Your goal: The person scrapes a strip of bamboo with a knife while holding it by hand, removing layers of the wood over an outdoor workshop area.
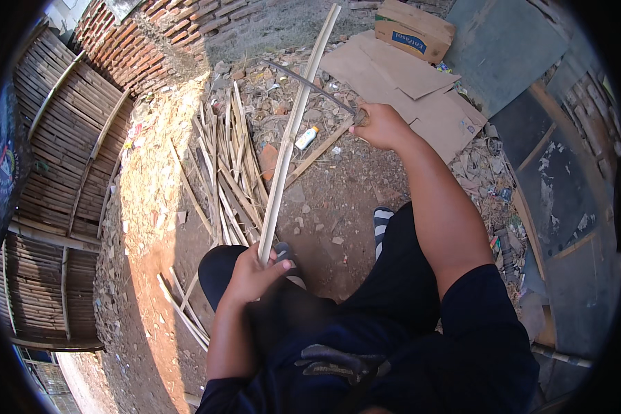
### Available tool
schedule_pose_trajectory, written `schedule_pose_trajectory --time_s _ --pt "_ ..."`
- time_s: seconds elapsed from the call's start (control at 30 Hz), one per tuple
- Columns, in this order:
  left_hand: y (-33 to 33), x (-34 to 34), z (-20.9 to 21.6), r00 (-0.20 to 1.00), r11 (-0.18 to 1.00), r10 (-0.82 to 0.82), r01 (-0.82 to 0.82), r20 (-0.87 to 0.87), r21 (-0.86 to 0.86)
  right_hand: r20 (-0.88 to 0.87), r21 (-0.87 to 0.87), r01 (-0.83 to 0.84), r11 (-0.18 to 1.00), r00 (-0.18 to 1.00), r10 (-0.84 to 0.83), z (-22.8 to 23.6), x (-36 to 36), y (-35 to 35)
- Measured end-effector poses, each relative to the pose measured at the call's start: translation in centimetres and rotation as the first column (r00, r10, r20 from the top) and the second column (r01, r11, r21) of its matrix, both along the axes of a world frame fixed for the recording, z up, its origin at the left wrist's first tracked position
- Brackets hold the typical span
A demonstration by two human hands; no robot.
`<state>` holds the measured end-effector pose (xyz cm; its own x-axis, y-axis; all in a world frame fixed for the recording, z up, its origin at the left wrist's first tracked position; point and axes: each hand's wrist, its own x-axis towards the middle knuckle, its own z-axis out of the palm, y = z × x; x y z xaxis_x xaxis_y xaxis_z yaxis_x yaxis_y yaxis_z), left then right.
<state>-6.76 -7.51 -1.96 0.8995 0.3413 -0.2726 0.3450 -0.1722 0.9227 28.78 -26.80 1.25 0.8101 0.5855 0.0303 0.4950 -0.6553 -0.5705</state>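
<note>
My left hand (254,276) is closed around the lower end of a long pale split bamboo strip (290,145), above my bent left knee. The strip slants up and away to the right, its far end near the brick wall. Out to the right, my right hand (381,126) grips the handle of a long, dark, thin-bladed machete (328,96). Its blade points to the far left and crosses the strip's upper half in this view; I cannot tell whether they touch. Beyond my left hand lies a loose heap of bamboo strips (228,162) on the ground.
A white bottle with a yellow cap (306,138) lies beside the heap. Flattened cardboard (386,69) and a cardboard box (414,31) are at the far right. Dark panels (566,186) lean at right; a bamboo-slat structure (62,138) stands at left. Rubble litters the dirt.
</note>
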Motion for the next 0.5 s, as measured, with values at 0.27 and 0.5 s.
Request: schedule_pose_trajectory --time_s 0.27,0.5 --pt "0.0 0.4 -0.7 0.998 0.992 0.059 -0.058 0.004 -0.113 0.074 -0.192 -0.542 0.818 0.823 0.562 0.2 -8.8 3.4" --pt "0.1 0.1 0.0 1.0 1.0 -0.013 0.013 -0.01 0.013 0.049 0.002 -0.332 0.943 0.942 0.331 -0.4 -2.9 2.3"
